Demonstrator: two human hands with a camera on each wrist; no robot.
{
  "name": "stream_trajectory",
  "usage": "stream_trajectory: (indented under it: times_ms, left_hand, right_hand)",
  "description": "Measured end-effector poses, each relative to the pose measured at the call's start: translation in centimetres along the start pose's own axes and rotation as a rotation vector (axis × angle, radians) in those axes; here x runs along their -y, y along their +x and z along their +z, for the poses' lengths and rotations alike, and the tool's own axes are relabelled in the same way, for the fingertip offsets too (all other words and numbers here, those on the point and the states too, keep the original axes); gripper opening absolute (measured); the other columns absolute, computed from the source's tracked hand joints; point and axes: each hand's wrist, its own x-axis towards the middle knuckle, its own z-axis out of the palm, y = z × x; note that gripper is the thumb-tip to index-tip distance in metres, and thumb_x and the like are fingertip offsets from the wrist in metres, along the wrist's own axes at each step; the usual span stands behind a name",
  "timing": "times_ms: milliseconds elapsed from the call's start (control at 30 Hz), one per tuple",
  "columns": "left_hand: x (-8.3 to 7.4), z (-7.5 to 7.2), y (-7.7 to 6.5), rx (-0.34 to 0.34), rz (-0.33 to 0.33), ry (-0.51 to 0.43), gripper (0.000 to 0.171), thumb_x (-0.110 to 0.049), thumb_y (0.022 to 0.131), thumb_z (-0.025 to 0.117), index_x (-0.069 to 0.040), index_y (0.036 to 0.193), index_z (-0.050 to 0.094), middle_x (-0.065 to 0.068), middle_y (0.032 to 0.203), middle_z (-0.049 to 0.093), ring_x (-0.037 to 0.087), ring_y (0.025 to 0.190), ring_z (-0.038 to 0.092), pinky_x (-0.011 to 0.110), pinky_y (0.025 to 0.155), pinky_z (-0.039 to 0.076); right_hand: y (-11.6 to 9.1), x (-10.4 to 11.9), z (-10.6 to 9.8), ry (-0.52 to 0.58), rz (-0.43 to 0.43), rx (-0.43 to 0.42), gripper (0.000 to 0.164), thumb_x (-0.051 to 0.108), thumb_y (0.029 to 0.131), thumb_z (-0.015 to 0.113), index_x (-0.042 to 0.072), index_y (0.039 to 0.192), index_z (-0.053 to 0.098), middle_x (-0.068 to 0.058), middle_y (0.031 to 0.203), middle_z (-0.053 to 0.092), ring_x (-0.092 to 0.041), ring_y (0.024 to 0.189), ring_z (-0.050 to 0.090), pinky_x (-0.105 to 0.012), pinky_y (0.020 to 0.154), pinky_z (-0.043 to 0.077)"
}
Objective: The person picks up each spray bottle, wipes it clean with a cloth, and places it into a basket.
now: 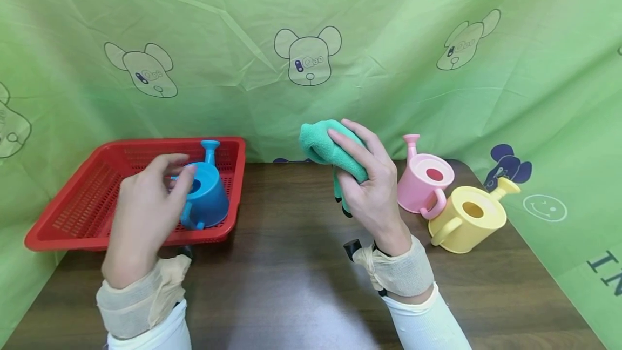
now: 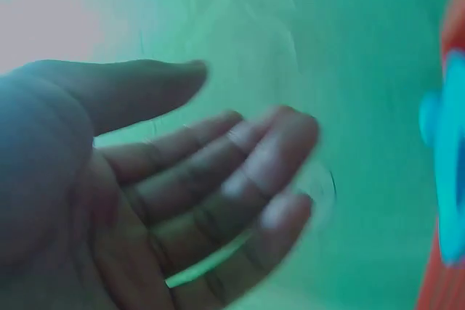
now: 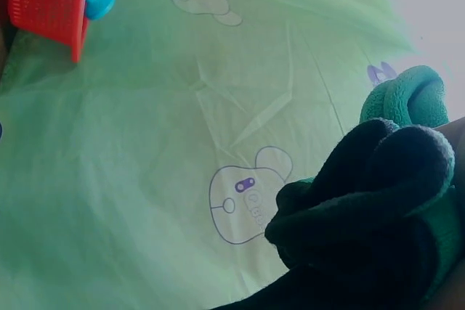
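Observation:
My right hand [image 1: 371,190] grips a bunched green fleecy cloth [image 1: 323,142], held up over the middle of the table. Thin green ends with black tips hang below it. In the right wrist view the folds of the cloth [image 3: 403,99] show, mostly in shadow. My left hand [image 1: 146,209] is over the red basket, blurred, fingers loosely bent and holding nothing; its palm side faces the camera in the left wrist view. Beyond its thumb and fingertips a blue watering can [image 1: 216,201] stands inside the red basket [image 1: 63,243], partly hidden by the hand.
A pink watering can [image 1: 413,188] and a yellow watering can [image 1: 478,231] stand side by side at the right of the brown wooden table [image 1: 282,263]. Behind the table hangs a green curtain [image 1: 218,42] with printed bear heads.

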Motion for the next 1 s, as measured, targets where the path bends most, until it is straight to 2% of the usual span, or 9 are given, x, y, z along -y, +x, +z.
stream_trajectory:
  times_ms: [133,200,333,500,600,733,867,933,1000]
  left_hand:
    - [-3.2,1.6,-0.2,-0.101,0.239,-0.115,0.034,-0.038,0.092,0.055,-0.014,0.113,0.068,-0.001,0.090,0.070,0.010,0.074,0.064,0.036,0.065,0.051]
    - [-4.6,2.6,-0.3,-0.111,0.351,-0.165,0.027,-0.035,0.093,0.057,-0.015,0.107,0.070,-0.007,0.084,0.069,0.002,0.068,0.059,0.030,0.062,0.049]
    - [-7.4,5.2,-0.7,-0.030,0.497,-0.208,0.025,-0.034,0.093,0.056,-0.017,0.104,0.070,-0.010,0.083,0.067,-0.002,0.066,0.055,0.025,0.061,0.048]
    - [-10.2,8.7,-1.8,0.098,0.598,-0.222,0.022,-0.032,0.094,0.054,-0.020,0.102,0.070,-0.012,0.088,0.067,-0.004,0.066,0.054,0.019,0.063,0.048]
    - [-11.7,11.5,-1.8,0.162,0.632,-0.216,0.021,-0.030,0.094,0.053,-0.020,0.100,0.070,-0.013,0.085,0.066,-0.005,0.066,0.053,0.018,0.062,0.047]
    - [-13.2,15.7,-1.2,0.333,0.634,-0.188,0.024,-0.029,0.095,0.050,-0.019,0.104,0.070,-0.013,0.087,0.065,-0.004,0.070,0.054,0.019,0.064,0.048]
    - [-14.5,19.9,-1.2,0.568,0.639,-0.285,0.025,-0.027,0.097,0.050,-0.017,0.110,0.068,-0.011,0.093,0.066,-0.004,0.074,0.055,0.014,0.068,0.046]
    - [-15.7,22.0,-1.6,0.673,0.667,-0.352,0.026,-0.029,0.097,0.050,-0.016,0.113,0.067,-0.011,0.098,0.066,-0.005,0.079,0.057,0.011,0.073,0.044]
    - [-17.0,23.8,-2.1,0.752,0.702,-0.374,0.028,-0.031,0.097,0.050,-0.017,0.117,0.065,-0.011,0.106,0.067,-0.006,0.090,0.058,0.008,0.079,0.042]
  right_hand:
    - [0.2,-0.2,-0.3,-0.020,-0.004,-0.024,0.040,-0.019,0.074,0.054,-0.005,0.109,0.068,-0.024,0.123,0.059,-0.034,0.113,0.057,-0.042,0.098,0.042]
    - [0.3,-0.3,-0.6,-0.028,0.000,-0.042,0.038,-0.018,0.075,0.055,-0.005,0.109,0.068,-0.025,0.122,0.059,-0.034,0.113,0.057,-0.040,0.099,0.039]
    - [0.6,-0.6,-1.5,-0.050,0.009,-0.081,0.035,-0.015,0.077,0.058,-0.006,0.109,0.067,-0.025,0.121,0.059,-0.035,0.113,0.057,-0.040,0.098,0.031]
    - [1.0,-0.6,-2.8,-0.051,0.024,-0.113,0.034,-0.013,0.079,0.057,-0.007,0.110,0.066,-0.025,0.122,0.059,-0.033,0.116,0.055,-0.041,0.100,0.037]
    - [1.7,-0.5,-3.7,-0.035,0.020,-0.146,0.034,-0.012,0.079,0.057,-0.005,0.111,0.066,-0.024,0.123,0.059,-0.032,0.117,0.054,-0.043,0.101,0.040]
    - [2.2,-0.2,-4.9,-0.011,0.033,-0.205,0.034,-0.011,0.080,0.058,-0.003,0.112,0.067,-0.024,0.123,0.059,-0.031,0.119,0.053,-0.041,0.101,0.041]
    - [2.2,0.5,-5.8,-0.016,0.066,-0.238,0.035,-0.011,0.080,0.058,-0.001,0.112,0.068,-0.022,0.124,0.060,-0.029,0.119,0.053,-0.038,0.099,0.041]
    - [2.0,0.8,-6.2,-0.023,0.075,-0.253,0.036,-0.012,0.079,0.057,-0.001,0.112,0.068,-0.021,0.123,0.060,-0.029,0.119,0.053,-0.037,0.099,0.041]
    - [1.9,1.1,-6.6,-0.025,0.078,-0.267,0.037,-0.013,0.078,0.057,-0.001,0.111,0.068,-0.020,0.122,0.061,-0.030,0.118,0.054,-0.036,0.099,0.040]
